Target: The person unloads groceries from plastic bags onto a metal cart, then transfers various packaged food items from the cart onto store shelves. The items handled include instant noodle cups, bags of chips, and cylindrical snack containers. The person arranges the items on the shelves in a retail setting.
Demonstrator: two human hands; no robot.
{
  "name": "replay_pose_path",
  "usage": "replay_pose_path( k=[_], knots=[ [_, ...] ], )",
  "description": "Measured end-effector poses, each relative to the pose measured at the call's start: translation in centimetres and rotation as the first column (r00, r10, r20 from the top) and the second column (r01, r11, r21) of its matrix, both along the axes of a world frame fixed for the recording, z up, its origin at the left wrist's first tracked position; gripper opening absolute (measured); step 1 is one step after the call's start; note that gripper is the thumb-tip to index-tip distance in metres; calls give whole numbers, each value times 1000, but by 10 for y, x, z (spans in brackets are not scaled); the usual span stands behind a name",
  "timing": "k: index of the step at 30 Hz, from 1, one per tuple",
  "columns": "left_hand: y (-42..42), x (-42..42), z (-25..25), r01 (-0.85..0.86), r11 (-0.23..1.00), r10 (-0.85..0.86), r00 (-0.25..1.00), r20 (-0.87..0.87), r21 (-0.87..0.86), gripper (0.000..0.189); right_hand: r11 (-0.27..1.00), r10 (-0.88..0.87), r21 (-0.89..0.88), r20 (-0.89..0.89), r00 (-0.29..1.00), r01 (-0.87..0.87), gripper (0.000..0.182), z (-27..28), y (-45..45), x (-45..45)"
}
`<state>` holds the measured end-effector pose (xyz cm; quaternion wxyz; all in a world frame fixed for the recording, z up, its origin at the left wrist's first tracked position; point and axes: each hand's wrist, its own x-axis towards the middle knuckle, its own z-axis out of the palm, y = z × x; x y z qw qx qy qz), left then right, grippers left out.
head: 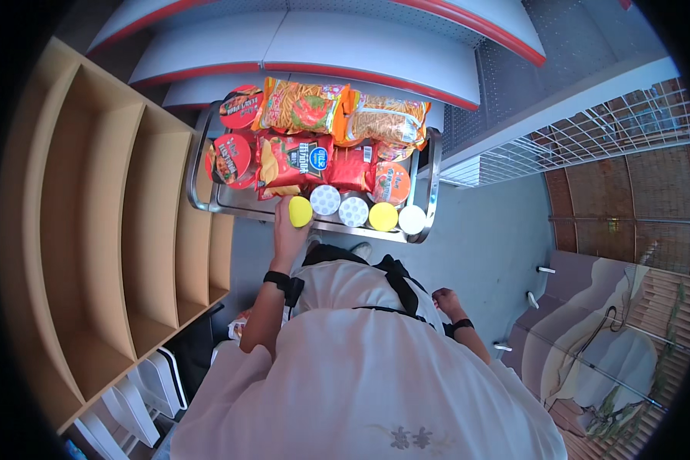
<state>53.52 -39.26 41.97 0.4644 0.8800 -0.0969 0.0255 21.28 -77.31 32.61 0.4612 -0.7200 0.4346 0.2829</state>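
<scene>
My left hand (289, 238) is around a round container with a yellow lid (301, 211) at the near left of a metal cart (238, 201). Along the cart's near edge stand two dotted-lid containers (325, 199), another yellow-lidded one (383, 217) and a white-lidded one (412, 219). Behind them lie a red bag of potato chips (296, 160) and a second red bag (352, 168). Red instant noodle cups (233, 158) stand on the left, an orange-lidded cup (391, 183) on the right. My right hand (447, 301) hangs beside my body, fingers curled, its palm hidden.
Two orange bags of noodle-like snacks (305, 106) lie at the cart's far side. White shelves with red edges (368, 43) rise beyond it. A wooden shelf unit (106, 218) borders the left, a white wire grid (586, 138) the right. White folded chairs (129, 414) stand lower left.
</scene>
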Motion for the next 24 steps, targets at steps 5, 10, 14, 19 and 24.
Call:
replay_pose_path(
  k=[5,10,14,19,24],
  knots=[
    [3,9,-1,9,1000,-10,999,-51,-7,67,874,415,-274,-12,910,-402,23,-1,18,-16],
    [14,27,-4,155,986,-153,987,-45,53,71,805,531,-253,-95,842,-537,26,-68,22,-56],
    [18,34,-1,216,972,-206,973,-107,94,73,803,531,-269,-81,843,-532,26,-84,33,-49],
    [18,51,22,316,917,-267,940,-212,242,78,971,176,-159,-33,984,-179,26,-20,66,24],
    [31,89,121,592,712,-420,790,-447,377,75,978,90,-191,17,996,-85,26,-11,91,51]
  ],
)
